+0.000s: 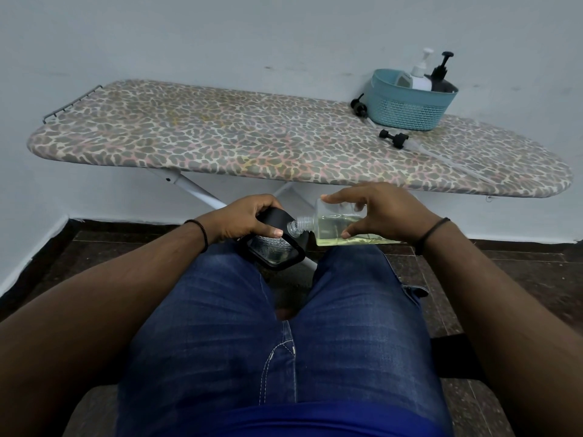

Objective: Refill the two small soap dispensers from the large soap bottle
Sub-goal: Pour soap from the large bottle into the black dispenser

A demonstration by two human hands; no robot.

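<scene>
My right hand (pixel 388 212) grips a clear square bottle (pixel 334 227) holding yellowish soap. The bottle lies tipped on its side above my knees, cap off, its threaded neck pointing left. My left hand (pixel 249 220) holds a small black-cased dispenser (pixel 277 250) with a clear window, just below and left of that neck. The neck's mouth sits by the dispenser's top, next to my left thumb. I cannot tell whether soap is flowing. Two black pump heads lie on the ironing board, one (pixel 359 105) beside the basket and one (pixel 394 138) with a long tube.
A leopard-print ironing board (pixel 220 137) stands in front of me against the wall. At its right end a teal basket (pixel 407 105) holds a white pump bottle (pixel 421 78) and a black pump bottle (pixel 440 74). My jeans-clad legs fill the foreground.
</scene>
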